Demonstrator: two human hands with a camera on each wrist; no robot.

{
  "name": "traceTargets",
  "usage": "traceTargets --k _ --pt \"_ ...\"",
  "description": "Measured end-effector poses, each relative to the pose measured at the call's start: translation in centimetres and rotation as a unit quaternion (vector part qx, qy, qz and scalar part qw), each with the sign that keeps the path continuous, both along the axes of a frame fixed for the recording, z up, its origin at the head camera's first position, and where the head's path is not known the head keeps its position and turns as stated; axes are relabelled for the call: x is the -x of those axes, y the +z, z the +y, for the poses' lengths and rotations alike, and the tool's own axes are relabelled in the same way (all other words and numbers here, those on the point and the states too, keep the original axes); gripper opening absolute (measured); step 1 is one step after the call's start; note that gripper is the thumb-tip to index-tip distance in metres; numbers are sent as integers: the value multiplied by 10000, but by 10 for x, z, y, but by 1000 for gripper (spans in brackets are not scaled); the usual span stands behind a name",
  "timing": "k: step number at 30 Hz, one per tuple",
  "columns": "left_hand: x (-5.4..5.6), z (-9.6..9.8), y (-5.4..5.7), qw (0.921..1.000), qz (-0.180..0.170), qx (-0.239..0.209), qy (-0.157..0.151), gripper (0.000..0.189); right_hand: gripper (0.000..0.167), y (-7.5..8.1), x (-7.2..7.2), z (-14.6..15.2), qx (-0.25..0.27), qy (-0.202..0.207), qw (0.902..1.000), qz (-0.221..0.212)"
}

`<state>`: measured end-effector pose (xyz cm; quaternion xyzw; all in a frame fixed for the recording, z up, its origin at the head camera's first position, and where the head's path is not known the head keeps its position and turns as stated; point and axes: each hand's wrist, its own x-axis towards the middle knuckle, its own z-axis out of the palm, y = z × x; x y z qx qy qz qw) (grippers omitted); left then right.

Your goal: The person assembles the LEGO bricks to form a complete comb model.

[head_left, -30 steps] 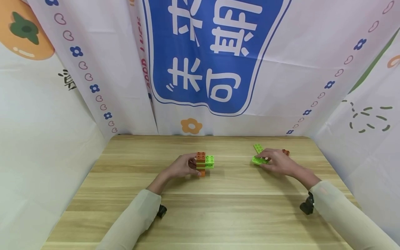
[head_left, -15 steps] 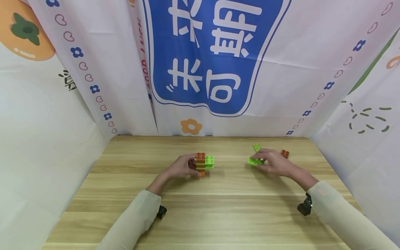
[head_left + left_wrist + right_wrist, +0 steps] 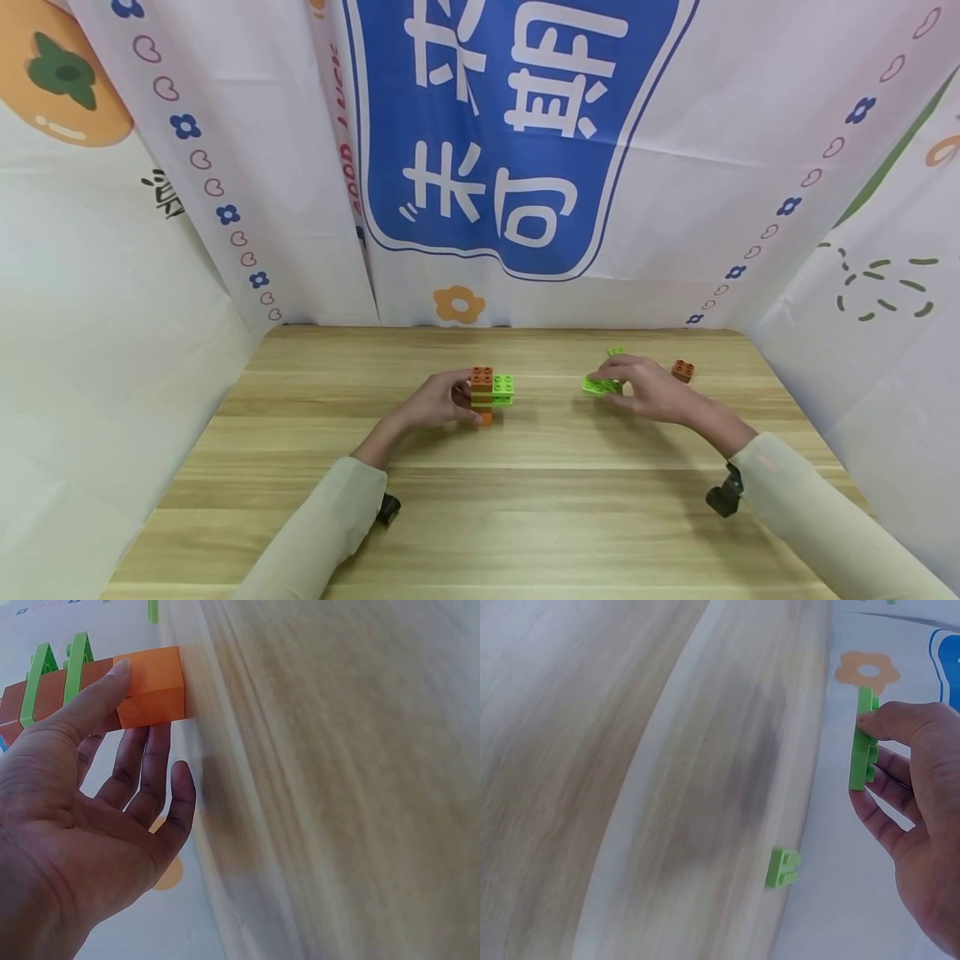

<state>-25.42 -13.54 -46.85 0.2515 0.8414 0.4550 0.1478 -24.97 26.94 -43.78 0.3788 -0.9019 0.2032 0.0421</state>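
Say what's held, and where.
Left hand: orange, brown and green plastic block stack, by its sides. Right hand: flat green studded plastic plate, by its edges.

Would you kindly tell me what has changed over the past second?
The right hand, pinching a green plate, has moved left towards the brick stack, bringing the loose brown brick fully into view. Neither hand has visibly let go of anything. The left hand still grips the brick stack, and the loose brown brick lies where it was.
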Motion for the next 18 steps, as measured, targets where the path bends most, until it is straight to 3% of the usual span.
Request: traceTargets --k 18 --pt "0 -1 0 10000 -14 -29 1 47 40 17 -4 -27 77 343 9992 178"
